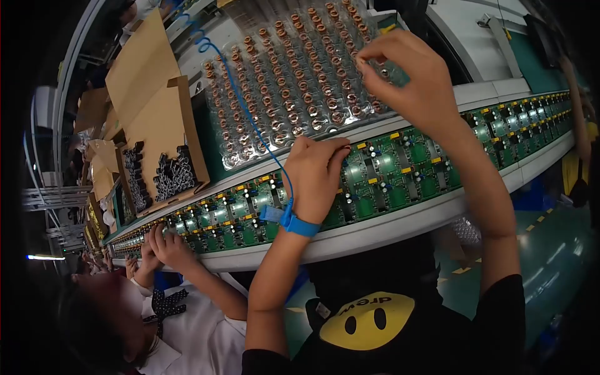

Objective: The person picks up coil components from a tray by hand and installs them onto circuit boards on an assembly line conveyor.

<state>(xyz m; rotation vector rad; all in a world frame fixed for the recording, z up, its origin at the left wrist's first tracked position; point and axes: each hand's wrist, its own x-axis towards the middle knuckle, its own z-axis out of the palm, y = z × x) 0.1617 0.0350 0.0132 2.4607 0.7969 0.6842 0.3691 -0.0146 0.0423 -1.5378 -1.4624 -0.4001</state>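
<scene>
Head view: nearest, the left hand (314, 172), ringed at the wrist by a blue fabric strap (304, 227), is held over the long rows of green circuit boards dotted with yellow and white parts (397, 197). Its thumb and fingertips are drawn close; whether anything is clamped between them cannot be told. The small upright parts are best left unbrushed by the knuckles, and the thin blue coiled cord (242, 103) should be kept clear of them.

Farther out, the right hand (425, 78) is raised at the right end of a clear plastic pocketed tray (325, 132). Its grip is pinched close too, its contents too small to be made out. Copper-coloured wound coils (292, 117) are seated in rows in the tray, beyond the boards; a light pinch is advised, so that windings are not scraped and neighbouring coils are not tipped.
</scene>
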